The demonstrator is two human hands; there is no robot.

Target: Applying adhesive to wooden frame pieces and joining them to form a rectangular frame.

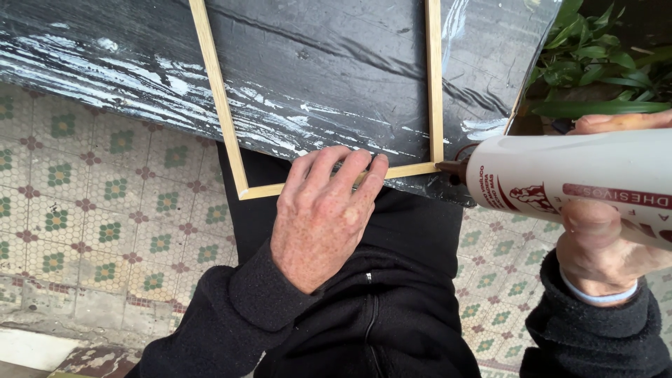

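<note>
Nearest to the camera, at about 6 o'clock, was the person's black jacket (364, 315) with its zip, and two black sleeves came up from it. The left hand (323, 217) lay flat in the middle of the view, palm down, with the fingers (350, 171) close together and spread over the bottom bar of a thin wooden frame (220, 105). It pressed on that bar and held nothing else. At about 3 o'clock the right hand (602, 245) was wrapped around a white glue bottle (574, 178) with red print, holding it on its side. A pale band showed at that wrist. The bottle's dark brown tip (451, 169) pointed toward 9 o'clock and touched the frame's bottom right corner, just beside the left hand's fingertips. The frame was light yellow wood, made of skinny sticks. Its bottom bar ran from about 7 o'clock to 3 o'clock, and its two side bars went up toward 12 o'clock and out of view. The frame lay on a black board (315, 70) with white scratchy paint marks, which rested over the person's lap. Under all of it, at 9 o'clock and at 4 o'clock, was the tiled floor (91, 196), cream with little green and red flowers. Farthest away, at about 1 o'clock, were the long green leaves of a plant (595, 63) in a dark corner.
</note>
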